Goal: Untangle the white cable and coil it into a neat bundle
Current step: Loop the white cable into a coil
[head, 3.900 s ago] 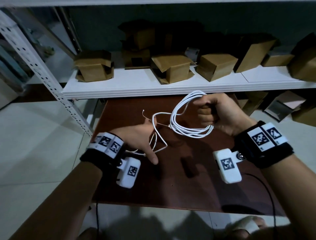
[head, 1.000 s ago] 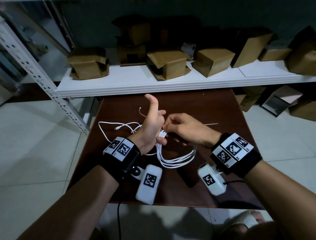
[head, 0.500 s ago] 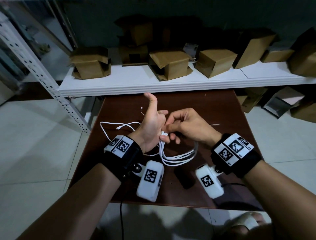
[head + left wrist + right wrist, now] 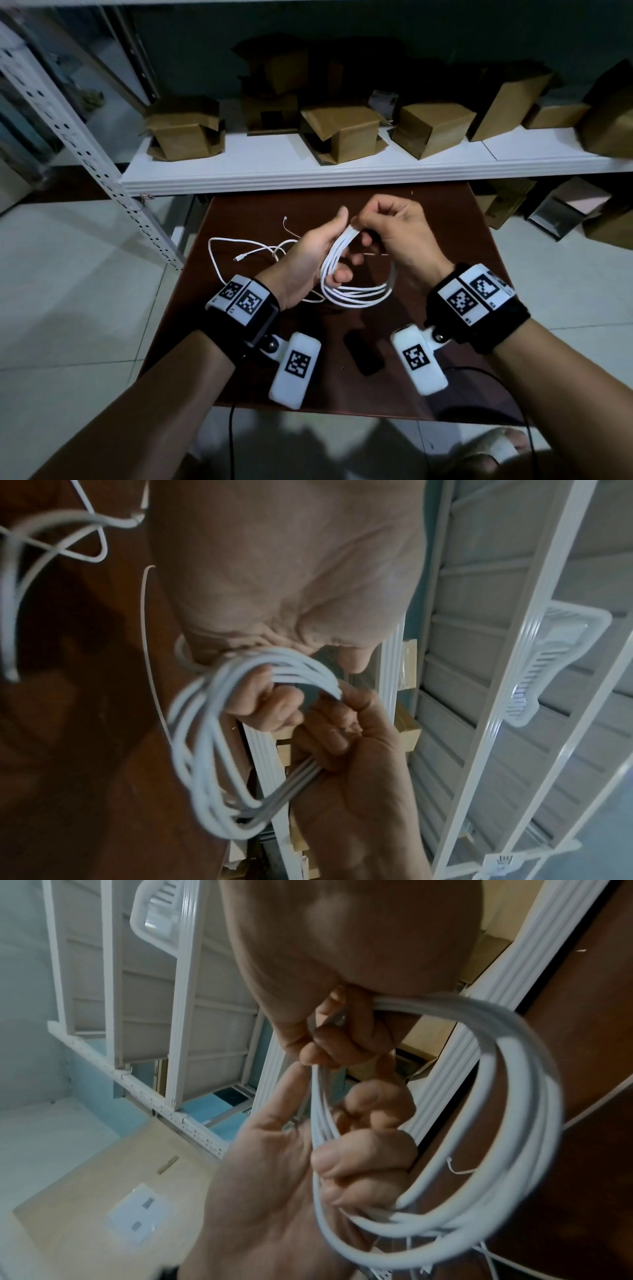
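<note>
Above the brown table (image 4: pixel 445 240) both my hands hold the coiled part of the white cable (image 4: pixel 359 296). My left hand (image 4: pixel 313 255) has its fingers curled through the loops (image 4: pixel 205 737), thumb pointing up. Just right of that thumb, my right hand (image 4: pixel 390 226) pinches the top of the bundle. The right wrist view shows the right hand's fingers (image 4: pixel 342 1034) closed on the strands and my left hand's fingers (image 4: pixel 369 1153) wrapped around the coil (image 4: pixel 514 1123). The cable's loose tail (image 4: pixel 219 253) with its connector (image 4: pixel 238 257) lies on the table to the left.
A small black object (image 4: pixel 364 356) lies on the table near its front edge. A thin white strip (image 4: pixel 376 254) and a fine wire (image 4: pixel 287 226) lie by the hands. Behind the table runs a white shelf (image 4: pixel 308 171) with several cardboard boxes (image 4: pixel 342 133); a perforated steel upright (image 4: pixel 102 164) stands left.
Over 3.9 s the coil went from my right fist alone to both hands. In the last half second the hands lifted slightly and my right fingers moved up to the bundle's top.
</note>
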Motion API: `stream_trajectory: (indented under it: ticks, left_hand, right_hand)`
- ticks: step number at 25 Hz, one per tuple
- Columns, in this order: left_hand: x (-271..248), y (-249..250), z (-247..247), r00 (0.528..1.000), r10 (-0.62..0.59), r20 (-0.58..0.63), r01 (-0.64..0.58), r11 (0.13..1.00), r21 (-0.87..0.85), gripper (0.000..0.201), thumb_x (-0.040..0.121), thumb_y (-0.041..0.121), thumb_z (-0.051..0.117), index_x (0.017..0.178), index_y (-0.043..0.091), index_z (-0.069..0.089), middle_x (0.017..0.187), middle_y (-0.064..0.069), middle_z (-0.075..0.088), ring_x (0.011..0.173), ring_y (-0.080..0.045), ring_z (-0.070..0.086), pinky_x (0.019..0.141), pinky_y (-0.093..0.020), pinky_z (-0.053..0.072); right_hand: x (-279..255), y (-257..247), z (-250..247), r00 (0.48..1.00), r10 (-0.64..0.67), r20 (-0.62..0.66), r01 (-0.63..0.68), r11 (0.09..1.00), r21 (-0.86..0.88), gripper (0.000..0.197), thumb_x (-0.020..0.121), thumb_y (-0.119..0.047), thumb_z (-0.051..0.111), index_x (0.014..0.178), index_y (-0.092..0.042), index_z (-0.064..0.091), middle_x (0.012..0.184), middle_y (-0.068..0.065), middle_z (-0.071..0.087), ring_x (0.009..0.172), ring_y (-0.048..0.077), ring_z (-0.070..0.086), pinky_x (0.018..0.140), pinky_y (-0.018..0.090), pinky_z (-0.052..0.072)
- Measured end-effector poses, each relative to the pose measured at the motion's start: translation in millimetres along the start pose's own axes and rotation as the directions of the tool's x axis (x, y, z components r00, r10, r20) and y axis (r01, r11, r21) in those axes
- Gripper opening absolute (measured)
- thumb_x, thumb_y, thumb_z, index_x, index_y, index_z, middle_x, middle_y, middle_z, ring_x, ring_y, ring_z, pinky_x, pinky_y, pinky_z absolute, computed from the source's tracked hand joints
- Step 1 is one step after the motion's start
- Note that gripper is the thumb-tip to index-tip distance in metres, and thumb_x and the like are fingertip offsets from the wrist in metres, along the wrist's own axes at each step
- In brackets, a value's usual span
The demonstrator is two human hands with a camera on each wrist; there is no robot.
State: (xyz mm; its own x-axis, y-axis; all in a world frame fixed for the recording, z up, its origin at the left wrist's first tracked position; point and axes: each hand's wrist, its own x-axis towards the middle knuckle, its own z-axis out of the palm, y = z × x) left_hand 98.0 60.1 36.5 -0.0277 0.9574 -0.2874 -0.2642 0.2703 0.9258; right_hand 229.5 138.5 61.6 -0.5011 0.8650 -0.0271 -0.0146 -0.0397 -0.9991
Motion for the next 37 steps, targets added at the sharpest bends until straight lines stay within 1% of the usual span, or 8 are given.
stream_trajectory:
  ticks: [5,13,19,21,25,27,30,37]
  left_hand:
    - [1,-2,1,0.984,0.172,-0.040,-0.173,0.985,-0.011,0.037,0.112,0.034,0.041,0.086,0.012,0.054,0.062,0.005,0.034,0.050,-0.006,0.030,0.045,-0.017,0.020]
    - [2,-2,2,0.953,0.301,-0.023,-0.260,0.858,0.443,0.039,0.108,0.020,0.047,0.072,0.006,0.052,0.045,0.011,0.050,0.039,0.001,0.035,0.042,-0.013,0.028]
    - [8,-18,-1,0.962,0.268,-0.047,-0.164,0.709,0.686,0.058,0.088,0.055,0.051,0.069,0.002,0.063,0.050,0.001,0.047,0.051,-0.018,0.041,0.057,-0.041,0.034]
    - [8,-16,0,0.965,0.250,-0.085,-0.145,0.771,0.620,0.062,0.088,0.055,0.053,0.069,-0.002,0.063,0.048,0.001,0.041,0.046,-0.015,0.035,0.052,-0.036,0.029]
    - [5,-4,-2,0.978,0.168,-0.125,-0.150,0.978,0.146,0.047,0.103,0.031,0.061,0.065,0.008,0.049,0.052,0.005,0.028,0.038,-0.004,0.021,0.036,-0.017,0.018]
    - [2,1,-5,0.986,0.158,-0.057,-0.164,0.980,-0.112,0.042,0.105,0.033,0.055,0.067,0.016,0.046,0.049,0.008,0.024,0.040,-0.004,0.023,0.040,-0.016,0.016]
    - [-1,1,-3,0.993,0.114,-0.028,-0.114,0.886,-0.448,0.048,0.107,0.047,0.042,0.070,0.017,0.047,0.046,0.012,0.025,0.039,-0.005,0.026,0.048,-0.023,0.010]
    - [-2,3,-1,0.955,0.174,-0.240,-0.238,0.933,-0.272,0.045,0.110,0.035,0.046,0.069,0.018,0.038,0.048,0.011,0.019,0.038,-0.004,0.015,0.039,-0.020,0.011]
  right_hand:
    - [7,-2,-9,0.996,0.022,-0.090,-0.007,0.986,0.165,0.018,0.087,0.008,0.060,0.072,-0.002,0.057,0.051,0.005,0.050,0.043,0.011,0.041,0.042,0.018,0.032]
    - [10,-8,-24,0.925,0.162,0.343,-0.066,0.959,-0.276,0.033,0.074,-0.009,0.057,0.095,0.015,0.062,0.085,0.041,0.067,0.066,0.034,0.061,0.058,0.032,0.050]
    - [0,1,-22,0.850,0.358,0.385,0.022,0.708,-0.706,0.019,0.065,-0.022,0.063,0.066,-0.004,0.070,0.062,0.009,0.070,0.057,0.024,0.060,0.060,0.035,0.049]
    - [-1,3,-18,0.884,0.341,0.319,-0.006,0.691,-0.723,0.023,0.063,-0.028,0.066,0.064,-0.005,0.065,0.056,0.004,0.054,0.053,0.022,0.048,0.054,0.036,0.040]
    - [-5,-7,-7,0.935,0.247,0.254,-0.137,0.913,-0.385,0.017,0.079,0.003,0.063,0.062,0.002,0.064,0.048,0.000,0.038,0.042,0.010,0.030,0.044,0.024,0.023]
    - [-2,-11,-5,0.962,0.217,0.168,-0.194,0.970,-0.143,0.013,0.079,0.006,0.059,0.068,0.010,0.055,0.055,0.004,0.031,0.047,0.013,0.023,0.044,0.025,0.017]
    - [7,-10,-8,0.962,0.265,0.062,-0.271,0.951,0.147,0.033,0.080,0.000,0.059,0.065,-0.018,0.036,0.065,0.001,0.020,0.052,0.014,0.013,0.042,0.024,0.013]
    - [3,-12,-21,0.903,0.260,0.342,-0.240,0.966,-0.100,0.031,0.090,-0.001,0.057,0.063,-0.013,0.047,0.052,0.009,0.039,0.050,0.024,0.045,0.057,0.034,0.036]
